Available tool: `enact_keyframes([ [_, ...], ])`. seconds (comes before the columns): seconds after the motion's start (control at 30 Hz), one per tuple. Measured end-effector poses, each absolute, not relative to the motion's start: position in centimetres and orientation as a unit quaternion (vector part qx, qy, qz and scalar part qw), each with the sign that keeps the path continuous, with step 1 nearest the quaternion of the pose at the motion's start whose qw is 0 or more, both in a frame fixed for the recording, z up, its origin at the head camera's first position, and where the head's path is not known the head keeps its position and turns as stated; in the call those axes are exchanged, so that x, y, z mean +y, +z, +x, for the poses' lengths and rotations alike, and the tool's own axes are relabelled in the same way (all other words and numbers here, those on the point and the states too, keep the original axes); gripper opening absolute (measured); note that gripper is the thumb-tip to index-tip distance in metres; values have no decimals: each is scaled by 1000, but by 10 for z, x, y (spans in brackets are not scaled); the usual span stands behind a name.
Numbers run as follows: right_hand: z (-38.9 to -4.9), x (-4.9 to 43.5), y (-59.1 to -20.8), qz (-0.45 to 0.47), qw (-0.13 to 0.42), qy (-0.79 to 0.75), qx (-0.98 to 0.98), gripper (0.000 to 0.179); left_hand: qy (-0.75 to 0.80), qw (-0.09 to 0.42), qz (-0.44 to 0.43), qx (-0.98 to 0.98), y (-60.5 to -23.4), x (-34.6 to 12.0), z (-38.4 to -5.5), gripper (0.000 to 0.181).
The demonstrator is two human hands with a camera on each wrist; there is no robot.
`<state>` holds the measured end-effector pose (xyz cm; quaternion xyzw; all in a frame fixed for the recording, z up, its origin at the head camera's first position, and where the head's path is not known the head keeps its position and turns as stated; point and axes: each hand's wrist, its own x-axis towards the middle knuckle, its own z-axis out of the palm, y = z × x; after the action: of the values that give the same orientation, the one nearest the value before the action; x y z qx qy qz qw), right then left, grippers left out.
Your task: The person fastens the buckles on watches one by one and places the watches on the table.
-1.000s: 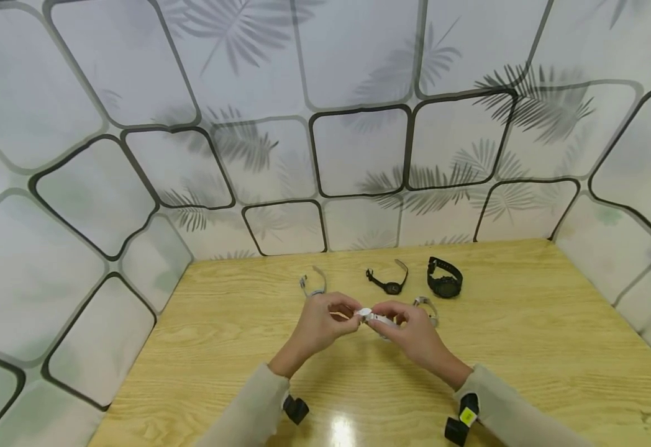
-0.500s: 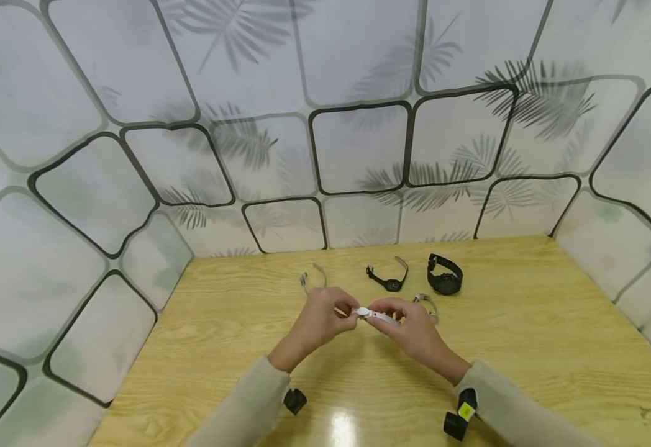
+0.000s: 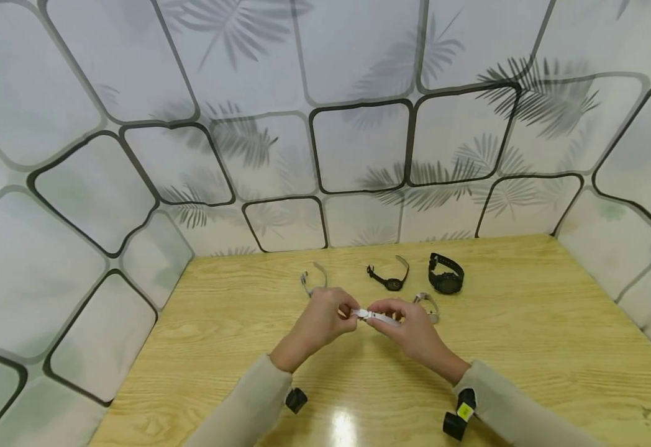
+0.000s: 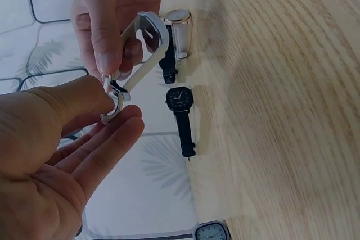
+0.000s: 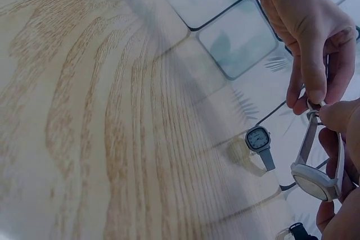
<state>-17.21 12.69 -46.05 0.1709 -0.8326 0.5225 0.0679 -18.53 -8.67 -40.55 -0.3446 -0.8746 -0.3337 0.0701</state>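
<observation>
Both hands hold a white wristwatch (image 5: 313, 181) above the table, its strap (image 4: 151, 63) bent round into a loop. Thumb and fingers of my left hand (image 3: 315, 326) pinch the strap end at the metal buckle (image 4: 118, 88). From the other side, my right hand (image 3: 415, 334) grips the strap close to that buckle, fingertips nearly meeting the left ones. The round watch face hangs below the fingers in the right wrist view. Fingers partly hide the buckle.
On the wooden table (image 3: 219, 335) behind the hands lie a grey-strapped watch (image 3: 323, 273), a small black watch (image 3: 394, 285) and a large black watch (image 3: 447, 284). A light-strapped watch (image 3: 433, 315) lies just beyond the right hand. A patterned backdrop (image 3: 359, 149) encloses the table.
The white piece between the fingertips has tilted slightly and lies flatter in line with the strap. Both hands keep their pinch and have hardly moved.
</observation>
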Motion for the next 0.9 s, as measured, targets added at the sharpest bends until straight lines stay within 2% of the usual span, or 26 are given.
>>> enact_keyframes([
  [0.23,-172,129,-459,165,62,523,-834,19,-363,52,-349,-862,-410,-87,-186,11],
  [0.5,-172,135,-457,182,62,523,-831,28,-384,54,-336,-858,-416,-91,-187,9],
  [0.77,-173,140,-458,205,52,542,-813,19,-389,72,-349,-850,-419,-94,-188,9],
  [0.9,-173,140,-459,214,53,542,-811,14,-379,65,-354,-852,-418,-93,-188,9],
])
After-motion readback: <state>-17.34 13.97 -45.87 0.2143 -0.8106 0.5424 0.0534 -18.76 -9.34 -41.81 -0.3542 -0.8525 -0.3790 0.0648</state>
